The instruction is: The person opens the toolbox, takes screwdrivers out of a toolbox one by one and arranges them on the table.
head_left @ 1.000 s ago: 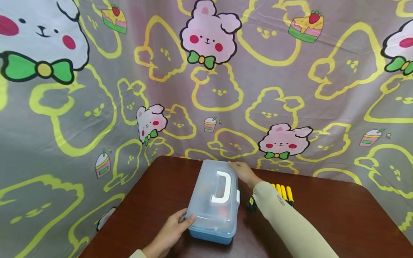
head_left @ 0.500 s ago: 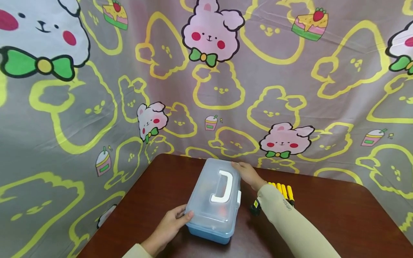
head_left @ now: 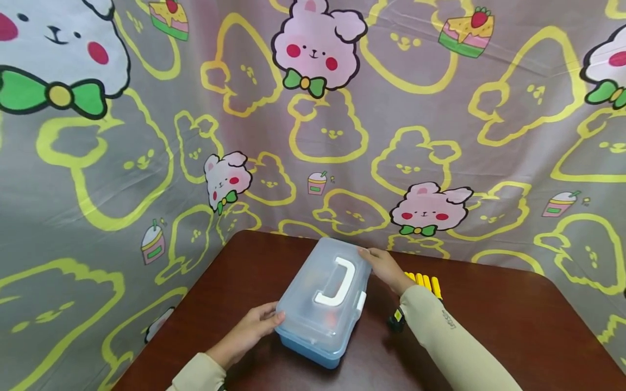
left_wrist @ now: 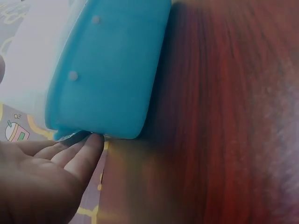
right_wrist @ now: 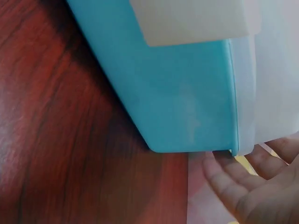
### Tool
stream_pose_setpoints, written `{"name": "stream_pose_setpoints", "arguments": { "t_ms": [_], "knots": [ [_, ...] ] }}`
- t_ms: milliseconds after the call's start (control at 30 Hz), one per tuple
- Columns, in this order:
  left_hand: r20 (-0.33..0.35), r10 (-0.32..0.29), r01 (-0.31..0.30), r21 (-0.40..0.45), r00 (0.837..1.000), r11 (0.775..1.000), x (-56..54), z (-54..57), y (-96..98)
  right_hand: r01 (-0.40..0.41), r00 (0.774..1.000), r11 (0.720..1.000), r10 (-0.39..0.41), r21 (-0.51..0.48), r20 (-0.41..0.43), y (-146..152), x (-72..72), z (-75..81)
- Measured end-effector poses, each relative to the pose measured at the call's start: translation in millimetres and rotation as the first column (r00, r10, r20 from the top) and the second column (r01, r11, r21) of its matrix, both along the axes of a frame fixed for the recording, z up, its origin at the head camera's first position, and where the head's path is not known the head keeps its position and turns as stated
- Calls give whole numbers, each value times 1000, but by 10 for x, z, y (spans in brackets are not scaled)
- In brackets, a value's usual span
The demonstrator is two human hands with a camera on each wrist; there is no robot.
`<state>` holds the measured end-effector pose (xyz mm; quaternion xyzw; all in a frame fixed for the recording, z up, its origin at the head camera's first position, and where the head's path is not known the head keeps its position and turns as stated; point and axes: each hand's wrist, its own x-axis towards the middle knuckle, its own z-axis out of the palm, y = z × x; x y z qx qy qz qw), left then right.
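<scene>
A plastic toolbox [head_left: 305, 296] with a frosted clear lid and blue base sits on the table, slanted, its far end leaning right. Blurred orange and red shapes show through the lid, which carries a white handle [head_left: 346, 279]. My left hand [head_left: 246, 330] holds the near left corner, thumb on the lid's edge; in the left wrist view its fingers [left_wrist: 88, 156] reach behind the blue base. At the far right corner my right hand [head_left: 386, 267] holds the box by its rim. The right wrist view shows those fingers [right_wrist: 224, 182] at the base's end, below a white latch [right_wrist: 196, 21].
Several yellow-handled tools [head_left: 426, 282] lie right of the box, partly hidden behind my right sleeve [head_left: 440, 331]. A small black object with a yellow label [head_left: 397, 319] sits beside that sleeve. Patterned cloth [head_left: 332, 119] hangs behind and left of the brown table [head_left: 518, 326].
Between my two hands the toolbox has turned clockwise. Its near end has swung left and its far end right, each hand moving along with its corner.
</scene>
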<state>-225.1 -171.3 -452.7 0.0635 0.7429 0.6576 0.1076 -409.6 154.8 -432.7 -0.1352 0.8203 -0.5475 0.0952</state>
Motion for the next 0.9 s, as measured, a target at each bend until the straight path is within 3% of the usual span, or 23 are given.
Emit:
{"name": "stream_pose_setpoints", "arguments": {
  "t_ms": [167, 333, 500, 667, 900],
  "knots": [
    [51, 61, -61, 2, 997, 998, 111, -1, 99, -7, 999, 1000, 7, 3, 36, 23, -52, 51],
    [106, 131, -133, 18, 986, 991, 246, -22, 282, 10, 997, 1000, -12, 19, 81, -5, -204, 119],
    [119, 166, -176, 72, 979, 982, 350, -5, 434, -39, 992, 997, 31, 63, 125, -70, -314, 147],
    [116, 213, -221, 65, 970, 973, 360, 12, 521, -77, 991, 994, 69, 72, 116, -99, -312, 112],
    [119, 230, -238, 61, 966, 969, 311, 35, 532, -60, 994, 995, 53, 77, 94, -76, -261, 108]
  ]
}}
